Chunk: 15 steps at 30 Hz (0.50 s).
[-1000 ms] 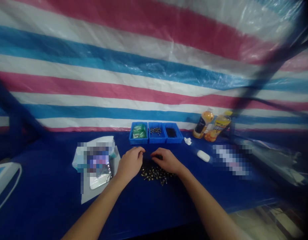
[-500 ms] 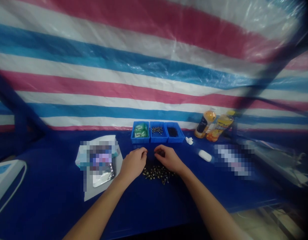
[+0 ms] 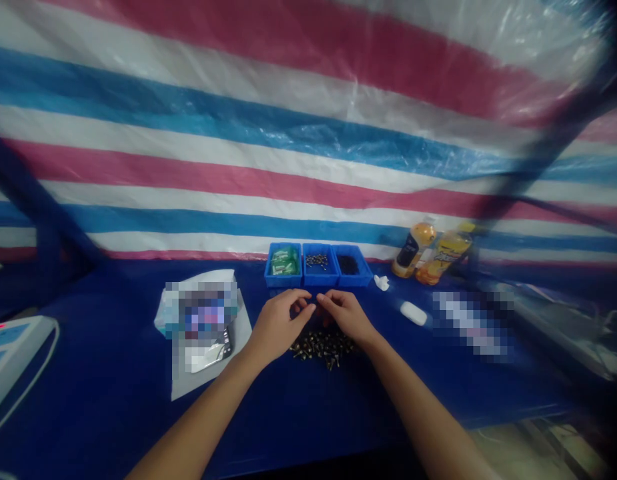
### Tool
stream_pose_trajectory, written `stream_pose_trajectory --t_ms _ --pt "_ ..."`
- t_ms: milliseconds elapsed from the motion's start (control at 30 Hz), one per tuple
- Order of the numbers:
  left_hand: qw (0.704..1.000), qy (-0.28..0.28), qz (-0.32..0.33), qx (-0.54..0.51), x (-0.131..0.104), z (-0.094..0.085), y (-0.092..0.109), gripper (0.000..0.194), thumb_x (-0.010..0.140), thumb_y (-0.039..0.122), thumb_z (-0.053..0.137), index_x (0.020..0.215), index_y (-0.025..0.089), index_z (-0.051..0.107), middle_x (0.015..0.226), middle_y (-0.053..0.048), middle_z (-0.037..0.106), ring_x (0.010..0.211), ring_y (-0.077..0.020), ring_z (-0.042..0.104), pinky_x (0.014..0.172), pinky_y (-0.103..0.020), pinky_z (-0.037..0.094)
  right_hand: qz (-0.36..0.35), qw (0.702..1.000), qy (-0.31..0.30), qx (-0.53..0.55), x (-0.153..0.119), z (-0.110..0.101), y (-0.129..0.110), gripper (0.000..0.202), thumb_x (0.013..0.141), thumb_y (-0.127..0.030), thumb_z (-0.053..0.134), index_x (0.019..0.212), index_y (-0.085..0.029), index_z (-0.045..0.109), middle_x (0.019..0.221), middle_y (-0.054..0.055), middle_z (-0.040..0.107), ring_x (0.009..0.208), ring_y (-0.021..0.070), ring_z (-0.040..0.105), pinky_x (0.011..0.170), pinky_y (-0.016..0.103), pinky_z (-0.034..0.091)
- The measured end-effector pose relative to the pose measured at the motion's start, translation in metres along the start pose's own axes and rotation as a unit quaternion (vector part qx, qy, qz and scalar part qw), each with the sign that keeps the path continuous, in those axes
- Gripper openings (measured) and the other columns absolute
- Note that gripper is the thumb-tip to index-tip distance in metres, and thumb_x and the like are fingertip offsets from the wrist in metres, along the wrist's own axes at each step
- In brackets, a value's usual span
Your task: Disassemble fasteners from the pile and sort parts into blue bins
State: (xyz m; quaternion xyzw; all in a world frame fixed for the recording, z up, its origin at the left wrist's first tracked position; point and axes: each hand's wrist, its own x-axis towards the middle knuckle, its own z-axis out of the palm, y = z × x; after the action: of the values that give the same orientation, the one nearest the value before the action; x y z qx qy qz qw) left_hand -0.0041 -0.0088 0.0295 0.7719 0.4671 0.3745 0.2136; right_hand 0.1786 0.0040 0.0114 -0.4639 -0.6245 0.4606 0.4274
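Note:
My left hand (image 3: 281, 320) and my right hand (image 3: 349, 316) meet fingertip to fingertip above the blue table, just in front of the bins. The left fingers are curled, with the thumb stretched toward the right fingertips. On the right, thumb and fingers are pinched together. Whatever lies between the fingers is too small and dark to make out. Below and between the wrists is a loose pile of small brass-and-dark metal pieces (image 3: 324, 348), like screws or fittings. Behind the hands, the middle bin (image 3: 319, 280) holds several small metal pieces.
The left bin (image 3: 284, 282) contains green-and-white packets, the right bin (image 3: 357, 280) small black parts. Two drink bottles (image 3: 442, 259), crumpled tissue (image 3: 381, 283) and a white case (image 3: 413, 313) are to the right. Papers (image 3: 183, 387) and a white device (image 3: 18, 353) are on the left.
My hands have come together from a small gap, the left moving right and its thumb reaching out. The view has shifted slightly.

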Motion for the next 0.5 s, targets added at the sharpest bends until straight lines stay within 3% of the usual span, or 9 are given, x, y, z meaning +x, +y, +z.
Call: stream_pose_trajectory --t_ms 100,333,500 --pt "0.999 -0.01 0.026 -0.017 -0.0011 0.0014 0.0023 0.017 0.085 0.028 0.061 0.101 0.023 0.066 0.089 0.0 0.07 0.08 -0.0162 0.063 0.074 -0.028 0.048 -0.017 1.0 -0.01 -0.002 -0.0007 0.0033 -0.0003 0.044 0.087 -0.054 0.054 0.065 -0.016 0.058 0.051 -0.002 0.055 0.048 0.0104 0.05 0.051 0.023 0.037" --pt "0.999 0.012 0.044 -0.008 -0.0004 -0.0001 0.0011 0.011 0.088 0.021 0.057 0.089 0.022 0.069 0.078 0.001 0.069 0.07 -0.0141 0.062 0.069 -0.027 0.046 -0.017 0.999 -0.033 0.024 -0.0021 0.0071 -0.0016 0.04 0.089 -0.051 0.053 0.071 -0.016 0.059 0.061 -0.002 0.056 0.054 0.0103 0.05 0.054 0.024 0.037" --pt "0.998 0.031 0.038 -0.027 -0.0015 0.0027 0.0011 0.017 0.086 0.027 0.061 0.102 0.023 0.067 0.086 0.0 0.071 0.073 -0.0145 0.063 0.069 -0.027 0.048 -0.002 0.996 -0.04 0.084 -0.002 0.003 -0.0043 0.036 0.088 -0.048 0.056 0.071 -0.017 0.056 0.061 -0.002 0.053 0.056 0.0106 0.046 0.056 0.024 0.035"
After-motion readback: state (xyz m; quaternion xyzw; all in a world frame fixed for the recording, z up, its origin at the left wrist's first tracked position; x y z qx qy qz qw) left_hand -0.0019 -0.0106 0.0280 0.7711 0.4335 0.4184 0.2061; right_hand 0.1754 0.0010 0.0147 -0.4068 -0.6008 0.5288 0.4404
